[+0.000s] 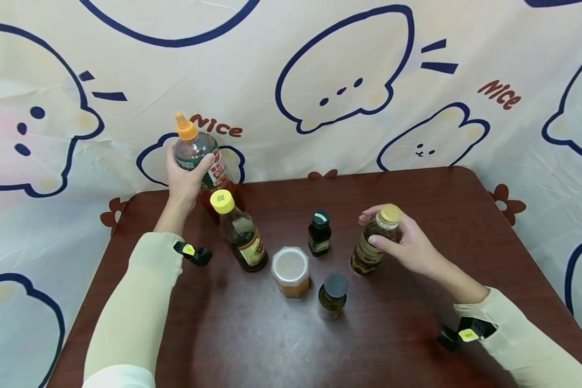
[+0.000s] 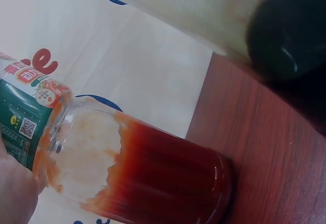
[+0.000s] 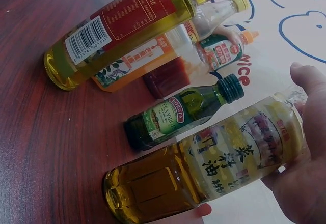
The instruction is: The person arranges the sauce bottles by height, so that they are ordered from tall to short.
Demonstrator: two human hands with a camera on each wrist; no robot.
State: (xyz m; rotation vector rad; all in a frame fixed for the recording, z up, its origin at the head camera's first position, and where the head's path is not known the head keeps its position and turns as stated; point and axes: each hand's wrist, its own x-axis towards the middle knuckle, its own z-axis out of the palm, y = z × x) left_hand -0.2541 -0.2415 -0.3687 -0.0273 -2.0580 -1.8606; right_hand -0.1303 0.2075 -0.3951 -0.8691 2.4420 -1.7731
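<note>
At the back left of the table, my left hand (image 1: 184,182) grips the upper part of a ketchup bottle (image 1: 218,172) with an orange nozzle cap. Red ketchup fills the lower part of that bottle (image 2: 163,178) in the left wrist view, its base down at the brown tabletop. On the right, my right hand (image 1: 411,245) holds an oil bottle (image 1: 367,254) with a yellow cap, fingers and thumb around its upper half. Golden oil and a pale label with Chinese characters show on this oil bottle (image 3: 153,183) in the right wrist view. Both bottles stand nearly upright.
Between the hands stand a yellow-capped bottle of dark sauce (image 1: 252,249), a white-lidded jar (image 1: 291,269), a small green olive oil bottle (image 1: 319,238) and a grey-capped oil bottle (image 1: 333,302). A cartoon-printed curtain (image 1: 271,156) hangs behind the brown table (image 1: 252,339).
</note>
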